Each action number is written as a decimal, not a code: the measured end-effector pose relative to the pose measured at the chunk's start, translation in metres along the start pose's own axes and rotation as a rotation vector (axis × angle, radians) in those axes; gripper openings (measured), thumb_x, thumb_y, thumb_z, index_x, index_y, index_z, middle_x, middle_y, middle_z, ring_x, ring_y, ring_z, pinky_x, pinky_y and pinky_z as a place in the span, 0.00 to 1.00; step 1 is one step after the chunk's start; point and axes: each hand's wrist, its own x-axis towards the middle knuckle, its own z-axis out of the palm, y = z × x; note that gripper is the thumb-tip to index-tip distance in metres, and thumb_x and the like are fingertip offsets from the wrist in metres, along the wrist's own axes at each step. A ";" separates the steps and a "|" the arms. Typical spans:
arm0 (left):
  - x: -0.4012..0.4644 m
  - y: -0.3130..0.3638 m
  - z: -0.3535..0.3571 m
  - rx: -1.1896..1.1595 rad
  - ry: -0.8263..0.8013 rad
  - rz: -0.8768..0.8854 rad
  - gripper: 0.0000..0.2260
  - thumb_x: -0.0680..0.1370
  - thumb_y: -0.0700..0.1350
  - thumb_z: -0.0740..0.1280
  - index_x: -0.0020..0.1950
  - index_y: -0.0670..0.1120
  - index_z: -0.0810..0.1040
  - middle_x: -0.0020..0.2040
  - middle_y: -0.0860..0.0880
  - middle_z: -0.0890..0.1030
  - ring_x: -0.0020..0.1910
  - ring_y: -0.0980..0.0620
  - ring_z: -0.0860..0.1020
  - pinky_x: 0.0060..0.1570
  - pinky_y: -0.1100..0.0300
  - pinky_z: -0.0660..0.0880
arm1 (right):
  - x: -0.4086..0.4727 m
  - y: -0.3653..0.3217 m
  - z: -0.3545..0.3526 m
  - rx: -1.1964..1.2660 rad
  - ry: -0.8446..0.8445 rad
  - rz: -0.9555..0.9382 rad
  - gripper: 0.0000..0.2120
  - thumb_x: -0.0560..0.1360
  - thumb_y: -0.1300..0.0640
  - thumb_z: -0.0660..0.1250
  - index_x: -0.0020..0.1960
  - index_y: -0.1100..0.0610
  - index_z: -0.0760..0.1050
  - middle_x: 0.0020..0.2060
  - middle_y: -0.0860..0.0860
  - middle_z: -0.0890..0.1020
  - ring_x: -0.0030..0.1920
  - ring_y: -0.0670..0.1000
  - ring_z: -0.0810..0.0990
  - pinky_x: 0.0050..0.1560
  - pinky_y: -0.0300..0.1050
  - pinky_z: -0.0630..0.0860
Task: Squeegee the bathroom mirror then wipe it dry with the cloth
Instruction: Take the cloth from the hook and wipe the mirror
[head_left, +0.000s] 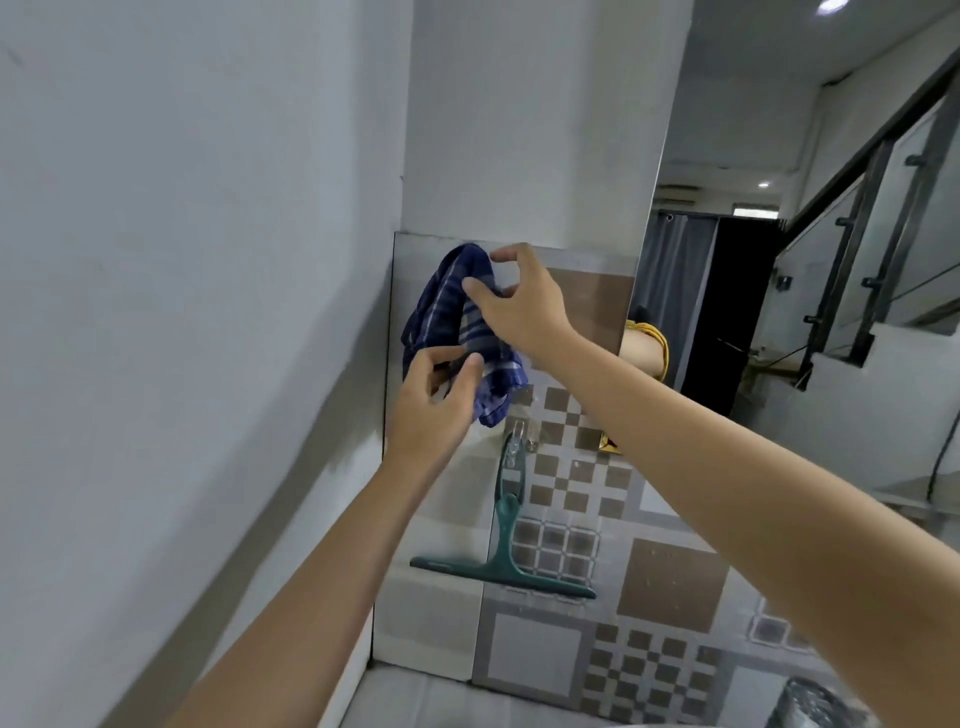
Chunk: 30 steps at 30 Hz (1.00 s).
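Cloth (457, 322): blue, striped, bunched, held up between both my hands in front of the upper left of the tiled wall (675, 582). My left hand (431, 400) pinches its lower edge with thumb and curled fingers; my right hand (519, 306) pinches its upper part with thumb and fingertips, the other fingers spread loosely. Squeegee (504, 540): green, hanging from a hook (517, 434) on the tiles below the cloth, blade downward; mirror (779, 260) to the right.

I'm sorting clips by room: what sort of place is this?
Most likely a home bathroom or washing corner. A mirror is fixed to the wall, patterned tiles show below it, and a green squeegee hangs from a hook. Both hands hold a blue cloth.
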 end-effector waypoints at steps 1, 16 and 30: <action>0.001 0.004 0.001 -0.047 -0.012 -0.025 0.10 0.77 0.52 0.64 0.56 0.50 0.73 0.50 0.52 0.79 0.47 0.59 0.78 0.46 0.65 0.76 | 0.004 -0.004 0.001 0.013 -0.011 0.023 0.18 0.74 0.50 0.70 0.60 0.50 0.69 0.45 0.50 0.79 0.44 0.52 0.80 0.41 0.44 0.79; -0.022 0.051 -0.017 -0.658 -0.354 -0.122 0.18 0.79 0.53 0.58 0.68 0.51 0.68 0.63 0.46 0.78 0.59 0.48 0.79 0.53 0.55 0.79 | -0.036 -0.055 -0.054 0.260 -0.138 -0.057 0.12 0.74 0.63 0.70 0.55 0.51 0.79 0.47 0.54 0.83 0.46 0.52 0.83 0.43 0.41 0.82; -0.074 0.103 -0.003 -0.178 -0.375 0.015 0.12 0.73 0.35 0.68 0.55 0.44 0.80 0.46 0.47 0.82 0.46 0.51 0.81 0.50 0.60 0.79 | -0.129 -0.028 -0.156 0.389 -0.208 0.075 0.12 0.66 0.63 0.76 0.48 0.52 0.83 0.40 0.46 0.85 0.41 0.49 0.85 0.41 0.45 0.84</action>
